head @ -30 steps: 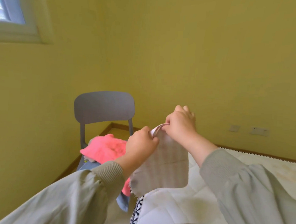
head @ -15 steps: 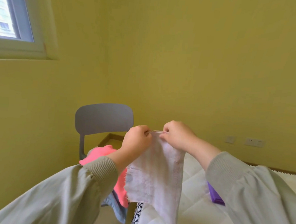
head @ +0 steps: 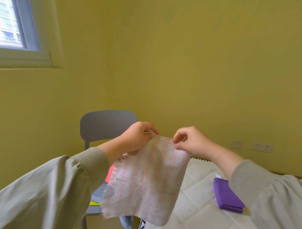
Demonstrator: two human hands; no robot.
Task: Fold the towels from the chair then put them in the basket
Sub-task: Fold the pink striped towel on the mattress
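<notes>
A pale pink towel (head: 145, 183) is pinched at its top corners by the left hand (head: 136, 137) and right hand (head: 189, 140), hung flat below both grips, above the mattress (head: 198, 219) edge, beside the grey chair (head: 106, 125).

Chair (head: 106, 123): seat mostly hidden behind towel (head: 145, 182) and left sleeve (head: 52, 188). Pink cloth (head: 109, 174) at towel's 9 o'clock: sliver only. Blue cloth (head: 125, 222) at 7 o'clock: corner only. Window (head: 13, 24), 10 o'clock, cut by frame edge.

Both arms up in front, left hand (head: 138, 136) and right hand (head: 191, 142) slightly apart, each pinching the towel (head: 147, 185) by its top edge.
</notes>
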